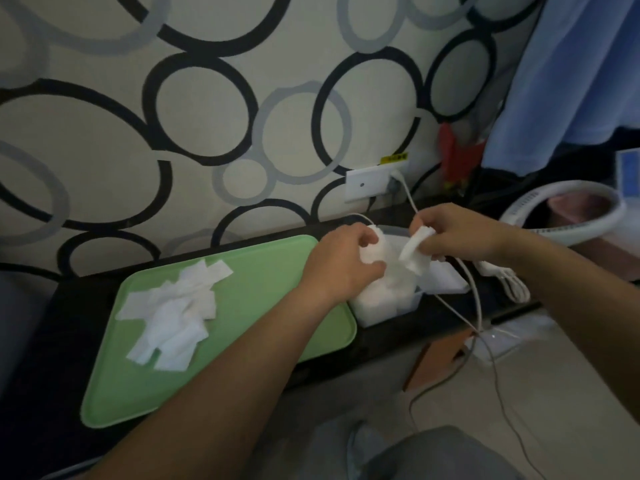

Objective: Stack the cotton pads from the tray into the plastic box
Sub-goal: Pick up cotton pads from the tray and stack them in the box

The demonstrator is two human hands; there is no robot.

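A green tray (263,299) lies on a dark shelf, with a loose heap of white square cotton pads (173,310) on its left half. To its right stands a clear plastic box (391,303) filled with white pads. My left hand (343,261) is over the box, its fingers curled round a stack of pads (375,251) standing in it. My right hand (457,233) hovers just above and right of the box and pinches a small bunch of pads (415,249) that hangs tilted over the opening.
The box's lid (446,278) lies behind the box. White cables (474,289) run from a wall socket (374,183) across the shelf edge to the floor. A white ring-shaped appliance (568,216) stands at the right, and blue cloth (571,81) hangs above.
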